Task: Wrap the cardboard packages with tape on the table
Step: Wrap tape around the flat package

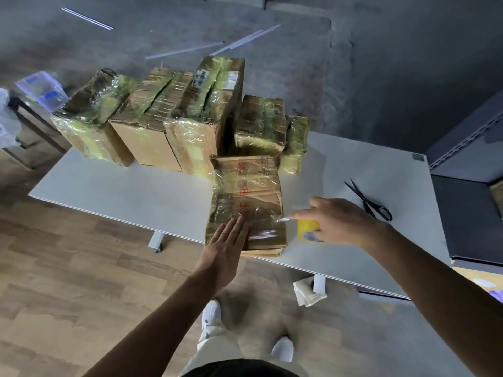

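The flat cardboard package (246, 202) at the worktop's (122, 186) near edge carries large red printed characters, too creased and glossy under the film to read. A white barcode label (200, 77) sits on the tallest of the wrapped packages (163, 118) lined along the far side; its print is too small to read. The left hand (226, 248) lies open and flat, fingers straight, on the near left part of the flat package. Just right of it, the right hand (337, 221) grips a yellow tape roll (307, 229), a clear strip running to the package. Black scissors (370, 202) lie farther right.
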A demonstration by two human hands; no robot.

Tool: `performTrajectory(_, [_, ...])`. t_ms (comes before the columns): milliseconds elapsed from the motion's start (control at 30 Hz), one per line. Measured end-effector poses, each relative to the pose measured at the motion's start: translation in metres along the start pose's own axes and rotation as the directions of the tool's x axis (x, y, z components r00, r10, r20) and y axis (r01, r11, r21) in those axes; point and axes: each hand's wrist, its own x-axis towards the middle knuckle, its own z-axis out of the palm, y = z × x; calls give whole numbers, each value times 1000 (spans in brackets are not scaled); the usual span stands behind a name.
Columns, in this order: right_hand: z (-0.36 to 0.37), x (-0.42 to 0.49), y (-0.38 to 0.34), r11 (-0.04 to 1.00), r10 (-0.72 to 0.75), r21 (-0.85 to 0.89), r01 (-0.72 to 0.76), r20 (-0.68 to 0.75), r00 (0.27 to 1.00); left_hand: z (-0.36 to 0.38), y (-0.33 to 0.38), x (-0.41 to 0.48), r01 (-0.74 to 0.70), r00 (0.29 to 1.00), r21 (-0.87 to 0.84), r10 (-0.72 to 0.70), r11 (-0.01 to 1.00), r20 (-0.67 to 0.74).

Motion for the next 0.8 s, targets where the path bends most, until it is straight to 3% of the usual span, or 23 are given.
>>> performTrajectory(200, [22,-4,5,999,-18,-29,18,-2,1000,-13,37,24,96,976,179,-129,979,178])
performTrajectory(333, [44,-6,7,1000,-13,24,13,-4,1000,-29,63,40,155,977,248,-185,956,103])
performTrajectory(467, [57,-7,7,999,11,54,-7,-69,998,-26,76,41,113,978,264,-154,958,142])
performTrajectory(633, [88,-19,16,964,65,266,-16,-175,982,-15,71,43,85,971,331,-153,940,185])
performTrajectory(800, [106,-23,17,830,215,537,-149,-62,975,-20,59,42,22,983,310,-78,951,168])
